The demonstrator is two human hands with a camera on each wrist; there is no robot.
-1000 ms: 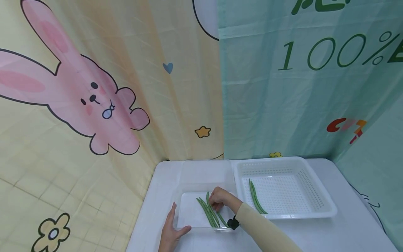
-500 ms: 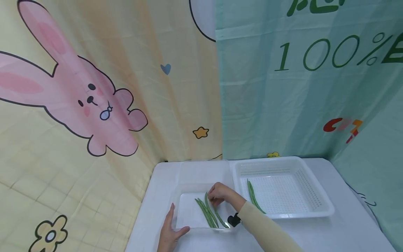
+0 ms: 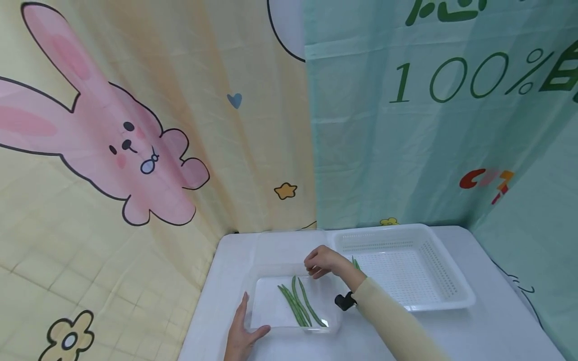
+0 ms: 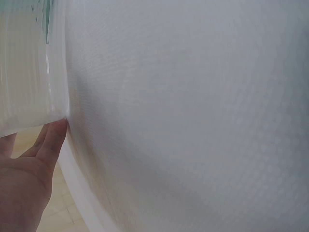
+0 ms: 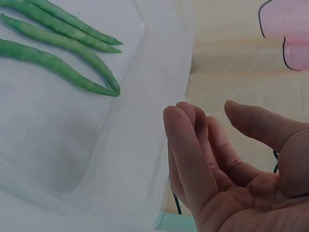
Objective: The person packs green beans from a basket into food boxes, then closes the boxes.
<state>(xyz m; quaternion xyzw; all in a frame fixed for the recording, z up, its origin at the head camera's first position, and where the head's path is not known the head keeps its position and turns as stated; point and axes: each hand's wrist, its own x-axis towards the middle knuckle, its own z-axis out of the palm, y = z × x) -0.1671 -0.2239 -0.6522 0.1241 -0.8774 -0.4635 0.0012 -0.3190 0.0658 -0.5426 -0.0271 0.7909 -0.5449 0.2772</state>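
Several green beans lie side by side on the floor of a clear plastic container. My left hand is at the container's near left corner, fingers extended along its left side and thumb by the front wall. In the left wrist view, fingertips of that hand touch the container wall. Above the container's far right part is my right hand, holding nothing. The right wrist view shows its fingers loosely bent and the thumb apart, with the beans lying away from the fingertips.
To the right stands a white perforated basket, with green bean tips showing past the right forearm. Both containers rest on a white-covered table. Printed curtains hang behind and beside it.
My right hand has let go of a green bean, which now lies right of the others, and has risen toward the container's far side. My left hand stays at the corner.
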